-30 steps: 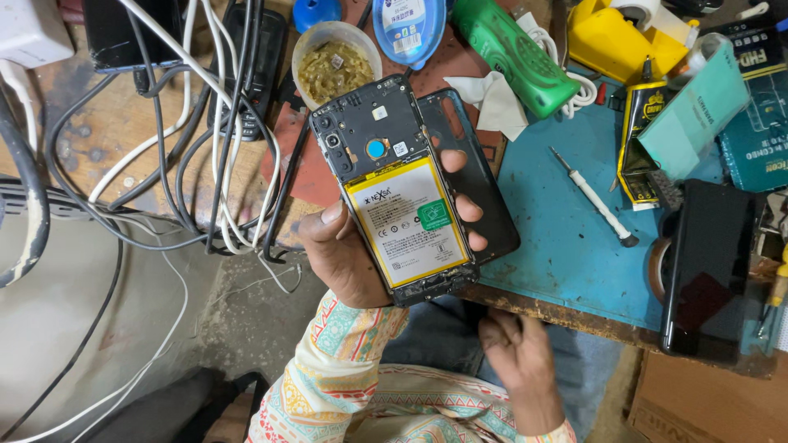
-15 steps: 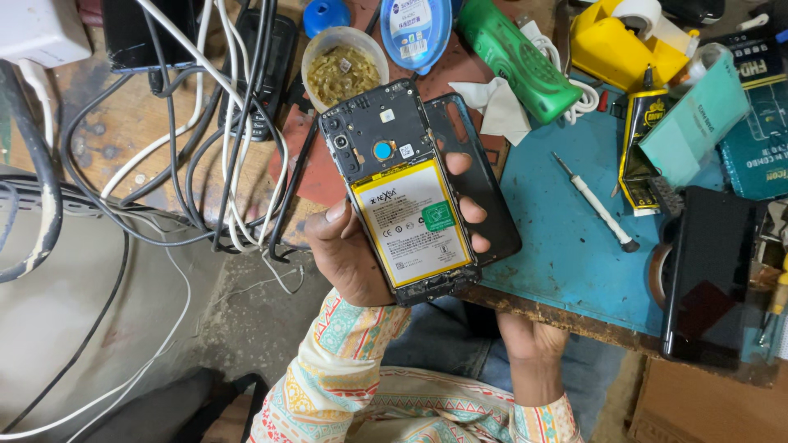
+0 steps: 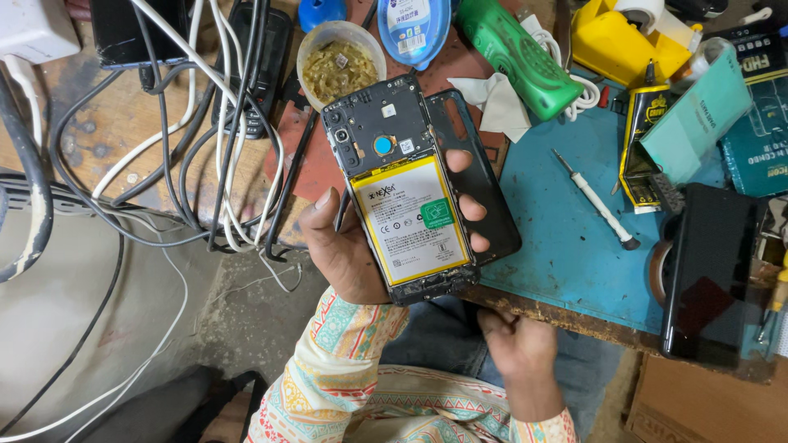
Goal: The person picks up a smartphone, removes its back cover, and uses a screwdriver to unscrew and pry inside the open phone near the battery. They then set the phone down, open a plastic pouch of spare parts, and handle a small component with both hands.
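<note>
- At the upper left of the frame a tangle of black and white cables (image 3: 189, 164) lies over a worn wooden surface.
- At centre, the left hand (image 3: 349, 254) holds an opened phone (image 3: 400, 189) with its back off. The thumb lies along the phone's left edge and the fingertips (image 3: 468, 205) curl over its right edge, so the grip is closed around the body, with the palm behind it.
- A yellow-edged battery (image 3: 410, 217) fills the lower part of the phone.
- A black back cover (image 3: 484, 197) sits behind the phone, sticking out to its right.
- Above the phone, a small tub of yellowish bits (image 3: 338, 70) stands on the bench.
- At lower centre, the right hand (image 3: 517, 353) rests loosely curled below the bench edge, holding nothing visible.
- To the right, a white-handled screwdriver (image 3: 595, 201) lies on the blue mat (image 3: 558, 262).
- At far right lies a dark phone (image 3: 710, 275).
</note>
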